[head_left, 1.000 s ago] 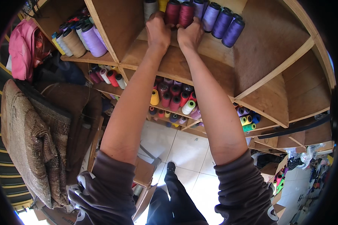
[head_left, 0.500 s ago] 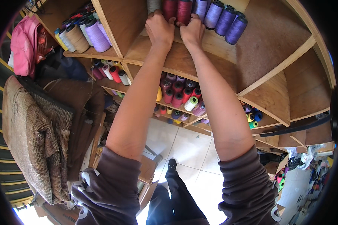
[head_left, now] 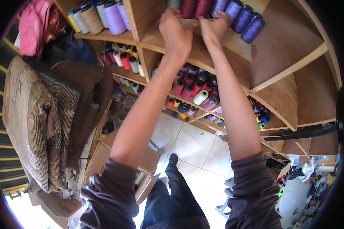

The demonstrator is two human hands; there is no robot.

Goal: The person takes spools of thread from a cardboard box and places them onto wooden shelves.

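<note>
On the upper wooden shelf (head_left: 233,49) stands a row of thread cones. My left hand (head_left: 176,36) is in front of a grey thread cone (head_left: 174,4) and a dark red thread cone (head_left: 189,8), its thumb stretched out to the right and apart from the fingers. Nothing shows in its grasp. Just right of it, my right hand (head_left: 215,29) has its thumb near a second red thread cone (head_left: 203,8). Its raised fingers are at a lavender thread cone (head_left: 220,6), apart from the thumb; whether they touch it I cannot tell. Darker purple thread cones (head_left: 253,28) stand farther right.
Left of a wooden divider are more thread cones, among them a large lilac one (head_left: 114,19). Lower shelves hold several red and maroon cones (head_left: 189,79). Folded brown cloth (head_left: 34,122) hangs at the left. An open cardboard box (head_left: 147,158) sits below my left arm.
My hands have come away from the fronts of the red cones. The left has opened its thumb outward, and the right has shifted toward the lavender cone. The view has moved slightly.
</note>
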